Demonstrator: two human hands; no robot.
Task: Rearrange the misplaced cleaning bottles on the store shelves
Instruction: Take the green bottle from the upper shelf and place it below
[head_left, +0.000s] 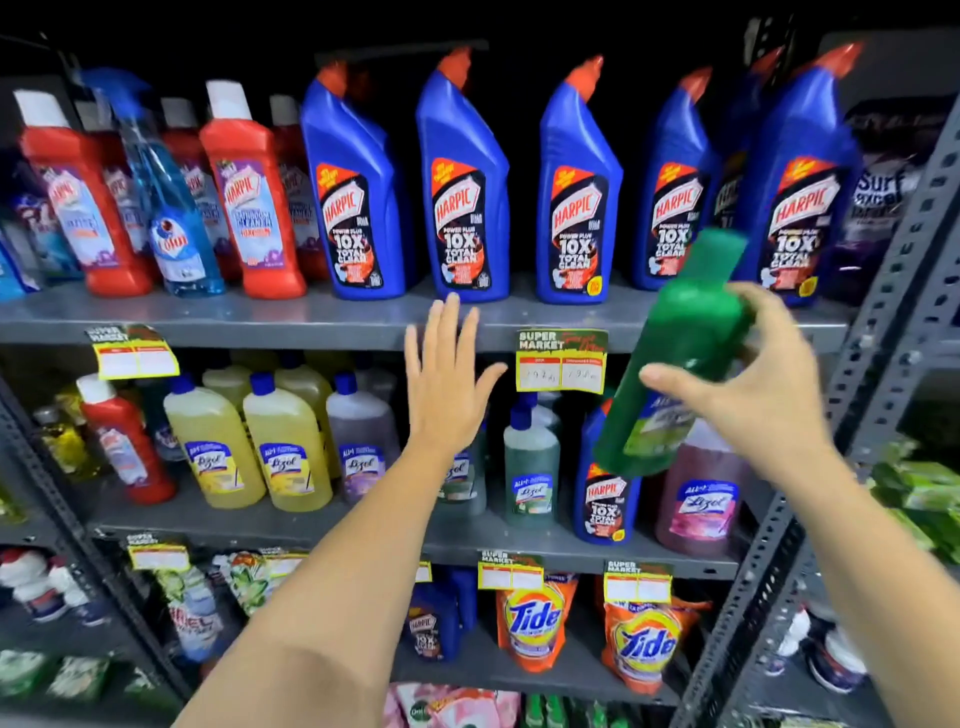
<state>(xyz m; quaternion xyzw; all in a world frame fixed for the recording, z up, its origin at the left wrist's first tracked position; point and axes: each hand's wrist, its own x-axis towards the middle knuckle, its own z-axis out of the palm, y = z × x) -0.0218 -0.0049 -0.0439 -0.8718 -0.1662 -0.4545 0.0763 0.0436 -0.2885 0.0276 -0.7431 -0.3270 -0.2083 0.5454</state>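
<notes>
My right hand (748, 374) grips a green cleaning bottle (675, 353), tilted with its cap up and to the right, in front of the right end of the shelves. My left hand (447, 384) is raised flat with fingers spread, holding nothing, before the edge of the top shelf (311, 322). Blue Harpic bottles (462, 187) stand in a row on the top shelf. On the middle shelf (363, 530) stand yellow Lizol bottles (285, 441), a purple one (361, 441), a dark green one (530, 462), one blue Harpic bottle (602, 493) and a pink Lizol bottle (701, 499).
Red Harpic bottles (249, 192) and a blue Colin spray bottle (171, 208) fill the top shelf's left side. A red bottle (124, 441) stands at the middle shelf's left. Tide pouches (535, 618) lie on the lower shelf. A grey slotted upright (883, 322) bounds the right.
</notes>
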